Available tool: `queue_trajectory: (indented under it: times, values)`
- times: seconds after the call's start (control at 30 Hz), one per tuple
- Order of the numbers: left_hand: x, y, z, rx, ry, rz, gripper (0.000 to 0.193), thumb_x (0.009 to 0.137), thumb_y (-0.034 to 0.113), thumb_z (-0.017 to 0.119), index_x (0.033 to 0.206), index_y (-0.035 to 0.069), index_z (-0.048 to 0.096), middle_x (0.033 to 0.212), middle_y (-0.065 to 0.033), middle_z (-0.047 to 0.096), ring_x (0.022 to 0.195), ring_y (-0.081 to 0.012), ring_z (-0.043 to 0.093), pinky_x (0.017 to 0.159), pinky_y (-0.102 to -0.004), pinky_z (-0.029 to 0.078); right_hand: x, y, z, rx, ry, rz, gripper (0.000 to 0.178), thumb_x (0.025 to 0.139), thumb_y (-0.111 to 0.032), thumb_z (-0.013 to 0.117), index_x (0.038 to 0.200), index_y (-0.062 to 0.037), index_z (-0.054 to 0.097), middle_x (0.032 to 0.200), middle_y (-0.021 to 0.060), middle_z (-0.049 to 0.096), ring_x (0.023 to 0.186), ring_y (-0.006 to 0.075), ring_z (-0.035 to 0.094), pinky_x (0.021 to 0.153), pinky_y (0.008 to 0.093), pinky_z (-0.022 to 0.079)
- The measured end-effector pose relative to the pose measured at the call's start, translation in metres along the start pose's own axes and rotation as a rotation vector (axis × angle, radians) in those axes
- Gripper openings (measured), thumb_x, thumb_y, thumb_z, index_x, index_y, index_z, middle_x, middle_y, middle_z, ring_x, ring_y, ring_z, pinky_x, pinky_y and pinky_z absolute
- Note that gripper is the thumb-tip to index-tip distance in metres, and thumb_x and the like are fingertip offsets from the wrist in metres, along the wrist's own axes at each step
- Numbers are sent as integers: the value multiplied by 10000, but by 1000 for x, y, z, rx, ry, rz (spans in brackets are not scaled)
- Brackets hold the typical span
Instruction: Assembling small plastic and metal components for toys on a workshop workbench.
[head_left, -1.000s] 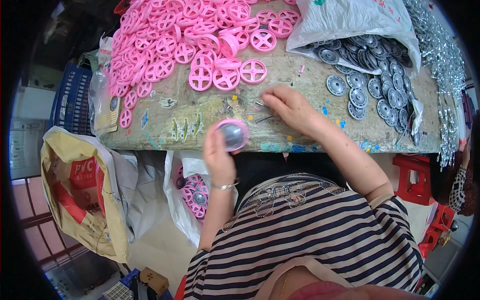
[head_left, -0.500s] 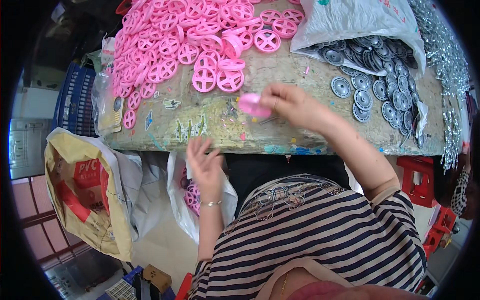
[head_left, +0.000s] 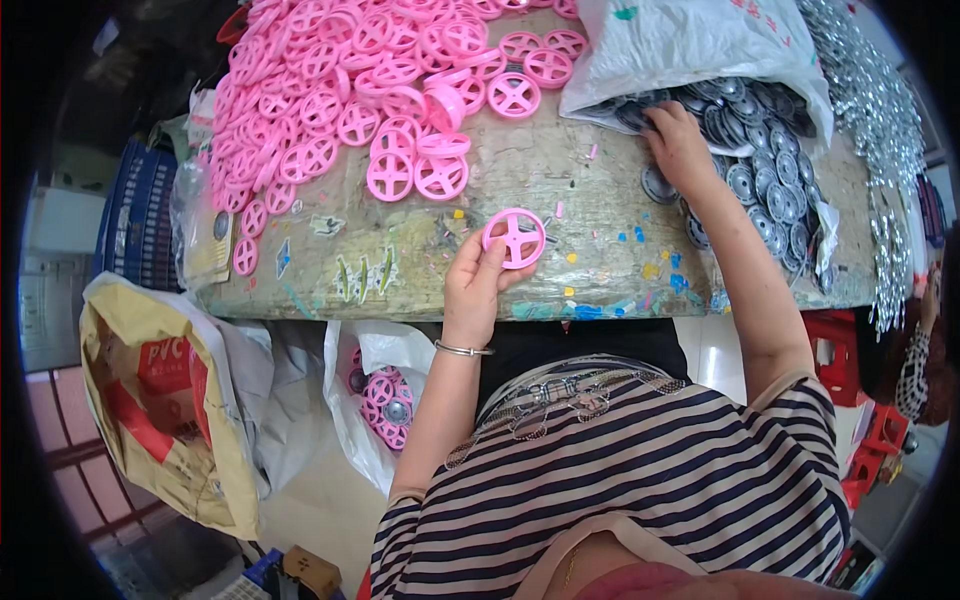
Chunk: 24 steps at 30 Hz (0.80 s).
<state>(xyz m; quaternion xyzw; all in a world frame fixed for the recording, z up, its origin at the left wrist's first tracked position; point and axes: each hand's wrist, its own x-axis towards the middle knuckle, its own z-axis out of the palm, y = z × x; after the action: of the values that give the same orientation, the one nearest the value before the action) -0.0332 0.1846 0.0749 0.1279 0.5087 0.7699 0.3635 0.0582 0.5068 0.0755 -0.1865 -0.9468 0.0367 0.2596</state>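
Note:
My left hand (head_left: 478, 285) pinches a pink four-spoked plastic wheel (head_left: 515, 241) by its lower left rim, thumb on its face, just above the table's near edge. At the mouth of a white plastic bag (head_left: 700, 50), my right hand (head_left: 682, 148) has its fingers bent and closed on a grey round plastic disc (head_left: 632, 116); the fingertips are partly hidden. More grey discs (head_left: 785, 200) spill from the bag over the right of the table. Many pink wheels (head_left: 310, 90) lie heaped at the back left.
The worn table (head_left: 560, 180) carries leaf-shaped cutouts (head_left: 365, 277) and small coloured scraps. Silver tinsel (head_left: 885, 170) hangs at the right. Below the near edge, a white bag (head_left: 350, 440) holds pink wheels, one with a grey centre. A large tan sack (head_left: 225, 470) stands left of it.
The pink wheel has passed from my right hand to my left. My right hand has moved right and away to the grey discs; my left hand has come up over the table edge.

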Motion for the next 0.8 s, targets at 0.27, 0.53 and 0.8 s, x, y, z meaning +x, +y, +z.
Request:
queue_trajectory:
  times: [0.27,0.53,0.8]
  values:
    - [-3,-1,-11,-37,-3,2,336,973,89,467,1289,-21,444,1176,-119,572,1026,-211,611,844,-333,557,-20,-144,-33,1047,-400,268,294,910,-149,579,1182,-40,593,938,39,643,717,94,563,627,242,477]
    - [-7,3,-8,-67,-81,12,378,947,7,468,1322,-15,429,1185,-111,557,1036,-189,595,873,-333,549,-37,-170,-15,925,-321,124,298,849,-90,638,1139,-23,618,863,69,608,810,135,572,740,284,468]
    - [-8,-1,-8,-2,-55,76,333,954,32,469,1282,-29,469,1155,-104,561,1012,-183,598,837,-335,566,-43,-171,-10,1092,-533,355,276,823,-150,680,1048,6,641,899,107,648,802,172,616,735,303,493]
